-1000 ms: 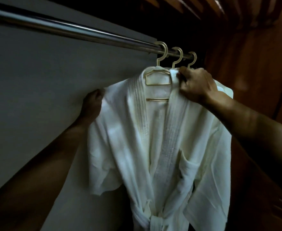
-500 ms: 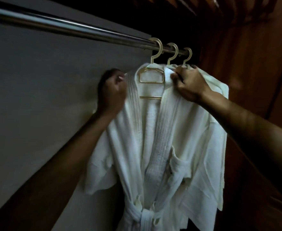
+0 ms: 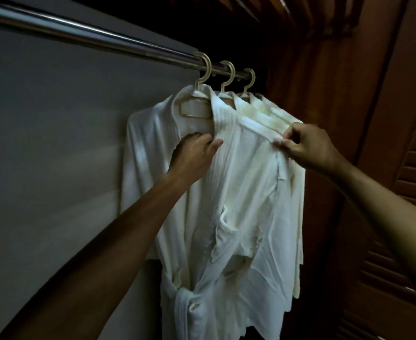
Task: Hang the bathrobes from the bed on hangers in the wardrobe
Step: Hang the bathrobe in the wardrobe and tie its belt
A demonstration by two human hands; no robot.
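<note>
Two bare forearms are seen reaching in from the lower corners. The left grip (image 3: 197, 153) is closed on the ribbed collar of the front bathrobe (image 3: 238, 192), with the fingers tucked behind the band and the thumb laid on its face. The right grip (image 3: 305, 146) is pinching the fabric at that robe's shoulder seam between thumb and fingertips. The front bathrobe is white, ribbed along the collar, with one patch pocket (image 3: 226, 224) and a belt (image 3: 187, 305) knotted at the waist; its hem is cut off by the lower edge. Three pale hangers (image 3: 208, 69) are counted, hooked close together at the right end of one chrome rail (image 3: 103, 38). Behind the front robe, further bathrobes (image 3: 273, 114) are shown only as stacked shoulder edges, so their number cannot be made out for certain. A grey back panel (image 3: 42, 143) is seen at the left and a dark louvred door (image 3: 413, 168) at the right
</note>
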